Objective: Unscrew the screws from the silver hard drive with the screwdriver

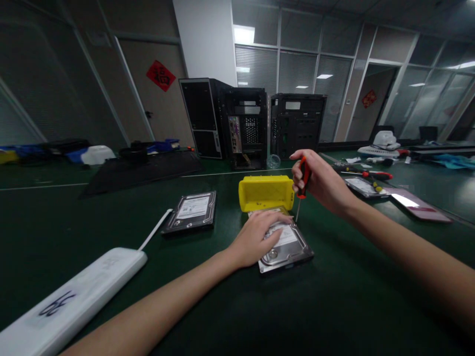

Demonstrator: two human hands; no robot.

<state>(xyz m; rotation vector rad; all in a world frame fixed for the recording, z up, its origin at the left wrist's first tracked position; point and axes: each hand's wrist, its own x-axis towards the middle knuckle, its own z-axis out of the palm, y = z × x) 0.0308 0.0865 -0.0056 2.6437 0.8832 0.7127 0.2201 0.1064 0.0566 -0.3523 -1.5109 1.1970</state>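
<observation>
On the green desk (pixel 334 306), left hand (pixel 256 240) lies flat, fingers spread, on hard drive (pixel 285 244) before yellow box (pixel 266 193). Right hand (pixel 319 180) fingers grip red screwdriver (pixel 303 180), tip seemingly just above drive's corner.

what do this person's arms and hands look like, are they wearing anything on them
Both arms are bare. No sleeve shows on the left forearm or the right forearm as far as the picture reaches. The left hand and the right hand have no gloves. No watch, bracelet or ring can be seen, and there are no markings or straps.
</observation>
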